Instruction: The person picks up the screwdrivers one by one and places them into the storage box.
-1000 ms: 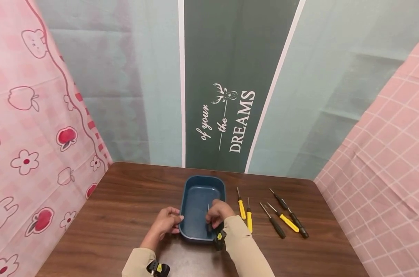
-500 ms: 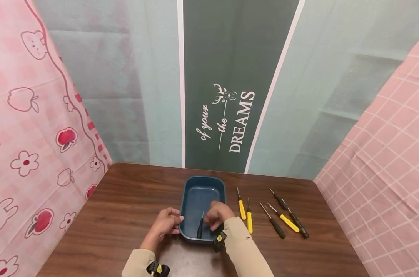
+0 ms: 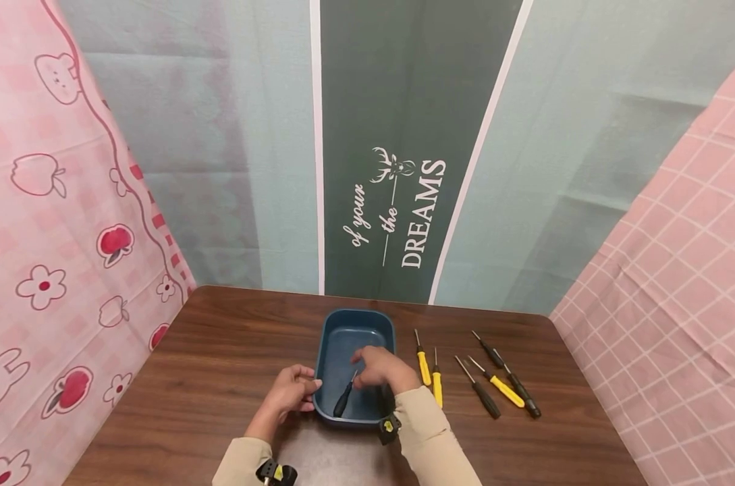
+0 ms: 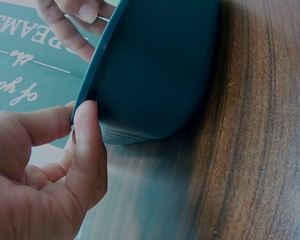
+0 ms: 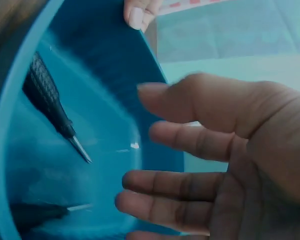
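Note:
My left hand pinches the near left rim of a blue tray between thumb and fingers. Inside the tray lies a black-handled screwdriver, its thin shaft pointing away from me. My right hand is over the tray's right side with nothing in its grasp. In the right wrist view its fingers are loosely extended, apart from the screwdriver. Low in that same view, a second dark handle with a thin shaft shows dimly inside the tray; in the head view my right hand and wrist mostly hide that area.
Right of the tray on the brown wooden table lie yellow-handled screwdrivers and black-handled ones, several in all. Curtains close in the back and both sides, with a pink patterned one on the left.
My right hand has let go of the black screwdriver and opened, shifting slightly up and left. The screwdriver now lies farther left, tilted, in the tray. My left hand stays on the rim.

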Motion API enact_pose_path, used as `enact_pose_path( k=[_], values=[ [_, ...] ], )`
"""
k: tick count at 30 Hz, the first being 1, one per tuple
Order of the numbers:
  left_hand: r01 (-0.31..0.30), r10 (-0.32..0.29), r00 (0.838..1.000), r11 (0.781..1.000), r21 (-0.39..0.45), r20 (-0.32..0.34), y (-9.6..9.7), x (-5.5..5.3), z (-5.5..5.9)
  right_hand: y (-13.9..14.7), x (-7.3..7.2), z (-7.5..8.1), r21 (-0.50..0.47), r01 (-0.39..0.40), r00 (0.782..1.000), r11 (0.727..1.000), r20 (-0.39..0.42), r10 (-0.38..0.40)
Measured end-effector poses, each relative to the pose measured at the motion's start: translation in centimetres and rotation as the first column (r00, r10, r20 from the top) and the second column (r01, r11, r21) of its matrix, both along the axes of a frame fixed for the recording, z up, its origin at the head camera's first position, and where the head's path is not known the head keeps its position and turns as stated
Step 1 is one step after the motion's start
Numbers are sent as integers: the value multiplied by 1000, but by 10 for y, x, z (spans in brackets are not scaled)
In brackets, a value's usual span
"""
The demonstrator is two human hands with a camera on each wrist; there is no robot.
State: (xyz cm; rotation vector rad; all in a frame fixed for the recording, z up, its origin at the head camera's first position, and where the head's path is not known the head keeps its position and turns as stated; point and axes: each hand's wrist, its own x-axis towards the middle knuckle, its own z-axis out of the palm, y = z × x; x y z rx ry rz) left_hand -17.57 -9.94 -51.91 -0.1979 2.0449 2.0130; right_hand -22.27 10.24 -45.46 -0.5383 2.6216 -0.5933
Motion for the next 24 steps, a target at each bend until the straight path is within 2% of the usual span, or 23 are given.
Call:
enact_pose_path(
  k=[4, 11, 20, 24],
  values=[
    [-5, 5, 1000, 1000, -4, 1, 0, 0, 0, 0, 2, 6, 49, -36, 998, 998, -47, 38],
    [-4, 4, 1000, 1000, -10, 7, 0, 0, 1, 2, 4, 8, 50, -25, 999, 998, -42, 27],
    [10, -10, 1000, 1000, -10, -3, 1, 0, 2, 13, 9, 18, 59, 19, 997, 998, -82, -14],
    [3, -3, 1000, 1000, -14, 2, 0, 0, 2, 20, 11, 23, 58, 9, 993, 998, -116, -2]
  ],
)
